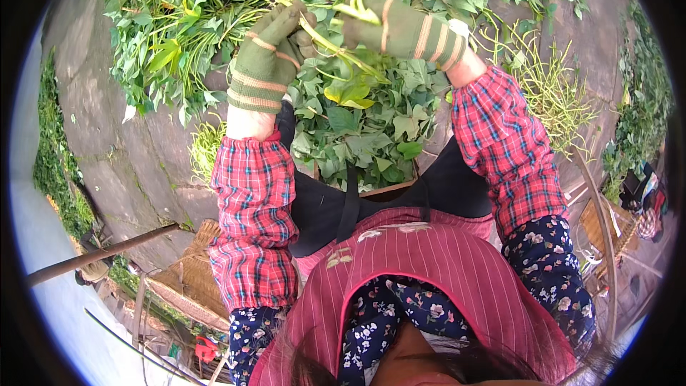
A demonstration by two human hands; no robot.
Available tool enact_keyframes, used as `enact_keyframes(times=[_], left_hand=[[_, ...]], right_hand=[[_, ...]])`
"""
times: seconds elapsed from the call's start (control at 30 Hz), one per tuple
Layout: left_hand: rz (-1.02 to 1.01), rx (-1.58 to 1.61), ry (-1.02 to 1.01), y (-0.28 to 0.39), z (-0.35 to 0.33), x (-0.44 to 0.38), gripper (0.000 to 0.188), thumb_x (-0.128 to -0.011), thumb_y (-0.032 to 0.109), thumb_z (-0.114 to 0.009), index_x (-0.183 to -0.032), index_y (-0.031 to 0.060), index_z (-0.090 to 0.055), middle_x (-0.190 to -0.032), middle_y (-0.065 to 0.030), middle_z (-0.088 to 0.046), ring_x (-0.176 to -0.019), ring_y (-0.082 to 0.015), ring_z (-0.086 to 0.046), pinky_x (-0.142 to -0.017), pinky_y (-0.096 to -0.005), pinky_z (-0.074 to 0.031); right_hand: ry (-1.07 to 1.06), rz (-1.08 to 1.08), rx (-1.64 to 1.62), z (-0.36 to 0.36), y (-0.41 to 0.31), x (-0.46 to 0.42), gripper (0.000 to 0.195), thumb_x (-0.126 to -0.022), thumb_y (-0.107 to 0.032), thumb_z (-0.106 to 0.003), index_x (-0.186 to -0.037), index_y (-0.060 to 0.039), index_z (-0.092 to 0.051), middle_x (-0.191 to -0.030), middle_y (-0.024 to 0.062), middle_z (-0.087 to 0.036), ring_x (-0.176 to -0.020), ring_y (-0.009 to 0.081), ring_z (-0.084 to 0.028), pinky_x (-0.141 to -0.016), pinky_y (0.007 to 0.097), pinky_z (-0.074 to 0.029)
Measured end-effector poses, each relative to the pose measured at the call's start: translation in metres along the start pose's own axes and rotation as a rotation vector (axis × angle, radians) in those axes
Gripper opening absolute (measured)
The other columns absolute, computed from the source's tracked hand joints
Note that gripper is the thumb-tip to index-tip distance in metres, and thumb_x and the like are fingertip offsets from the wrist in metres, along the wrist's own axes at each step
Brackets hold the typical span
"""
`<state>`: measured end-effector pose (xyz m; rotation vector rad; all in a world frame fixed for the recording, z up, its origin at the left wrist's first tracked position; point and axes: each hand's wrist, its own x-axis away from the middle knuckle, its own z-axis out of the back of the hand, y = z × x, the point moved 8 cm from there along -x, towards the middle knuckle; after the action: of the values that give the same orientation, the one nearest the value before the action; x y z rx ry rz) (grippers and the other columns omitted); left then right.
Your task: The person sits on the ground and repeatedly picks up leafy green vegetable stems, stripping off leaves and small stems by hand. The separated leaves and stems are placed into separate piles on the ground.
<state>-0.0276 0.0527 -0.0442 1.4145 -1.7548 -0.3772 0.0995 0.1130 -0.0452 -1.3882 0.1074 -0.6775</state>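
Note:
In its green knit work glove with pale bands, my left hand [270, 53] pinches a thick green vine stem [343, 54] that slants down to the right. A yellowing leaf [348, 91] hangs from that stem. My right hand [402, 29], gloved alike, is level with the left and a short way to its right. Pale green stem pieces [358, 9] are at its blurred fingertips, which seem closed on them. Below both hands, a heap of lobed green leaves [364, 139], apparently sweet potato, fills the space between my knees.
A large pile of leafy vines [177, 48] spreads ahead on the paved ground [144, 155]. Stripped stems lie in a right-hand bunch [557, 96] and a smaller left-hand one [206, 150]. Woven baskets stand behind on the left [187, 279] and right [611, 225]. A wooden pole [102, 254] juts in at left.

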Motion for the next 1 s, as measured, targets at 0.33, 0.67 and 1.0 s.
enact_keyframes(times=[0.33, 0.67, 1.0], left_hand=[[-0.085, -0.161, 0.207, 0.004, 0.014, -0.002, 0.025, -0.087, 0.019, -0.057, -0.102, -0.0001, -0.053, -0.087, -0.0067, -0.057, -0.065, -0.0119, -0.053, -0.056, -0.0239, -0.044], [-0.243, -0.932, 0.278, -0.007, -0.02, 0.005, 0.022, -0.076, 0.013, -0.069, -0.088, -0.0004, -0.056, -0.074, -0.0008, -0.057, -0.063, -0.0044, -0.052, -0.054, -0.0173, -0.042], [0.004, -0.526, 0.168, -0.015, -0.02, 0.005, 0.02, -0.076, 0.014, -0.067, -0.08, 0.0031, -0.05, -0.058, -0.0004, -0.052, -0.045, -0.0063, -0.044, -0.04, -0.0197, -0.034]], right_hand=[[0.155, 0.071, 0.078, -0.01, 0.001, -0.005, 0.043, -0.07, -0.034, -0.07, -0.097, -0.0009, -0.061, -0.082, 0.0157, -0.065, -0.073, 0.0272, -0.062, -0.069, 0.0341, -0.048], [0.298, -0.09, -0.452, 0.007, 0.01, -0.008, 0.029, -0.075, -0.021, -0.069, -0.096, -0.0018, -0.06, -0.066, 0.003, -0.057, -0.054, 0.0081, -0.052, -0.047, 0.0223, -0.042], [0.206, 0.075, -0.286, 0.014, -0.006, -0.006, 0.022, -0.081, -0.018, -0.064, -0.098, -0.0041, -0.063, -0.071, 0.0002, -0.059, -0.061, 0.007, -0.053, -0.053, 0.0221, -0.044]])
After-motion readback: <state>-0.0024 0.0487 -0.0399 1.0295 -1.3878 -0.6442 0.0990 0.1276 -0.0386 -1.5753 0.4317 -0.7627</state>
